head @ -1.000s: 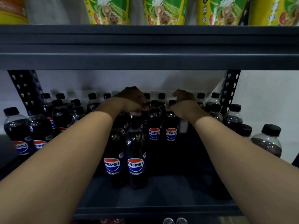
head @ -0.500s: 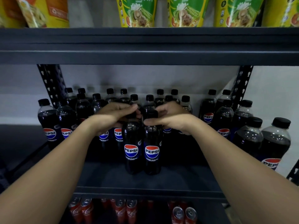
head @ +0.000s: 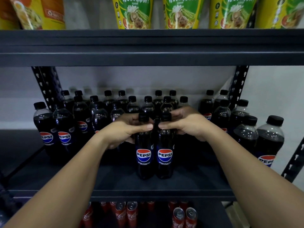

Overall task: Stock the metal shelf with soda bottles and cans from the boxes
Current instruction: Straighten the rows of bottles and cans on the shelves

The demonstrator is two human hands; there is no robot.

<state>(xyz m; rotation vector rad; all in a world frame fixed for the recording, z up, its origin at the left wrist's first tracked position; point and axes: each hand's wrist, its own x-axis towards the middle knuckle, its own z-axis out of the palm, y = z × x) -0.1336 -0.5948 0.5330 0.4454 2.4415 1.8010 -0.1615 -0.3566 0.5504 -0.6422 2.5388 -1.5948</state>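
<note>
Black-capped and dark with cola, two bottles stand side by side and touching near the front middle of the shelf board (head: 115,181), each with a red, white and blue label facing out. The left hand (head: 125,132) curls round the neck and shoulder of the left bottle (head: 144,155), its thumb lying across the front just under the cap; the right hand (head: 185,125) grips the right bottle (head: 165,155) in the same way, and the two thumbs nearly meet between the necks. Both bottles appear to rest upright on the board, though whether their full weight is down cannot be told. Behind them stand rows of like bottles (head: 131,104) reaching to the back wall, with more clustered at the left end (head: 54,129) and the right end (head: 256,132). Bare board lies on either side of the pair at the front. Below, red cans (head: 126,213) fill the lower level; above, yellow and green packets (head: 134,12) sit on the upper level. The step in hand looks like setting this pair into a front row. The next move probably calls for nudging the pair square with the rows behind, letting go without tipping either one, then drawing both arms back for more stock.
</note>
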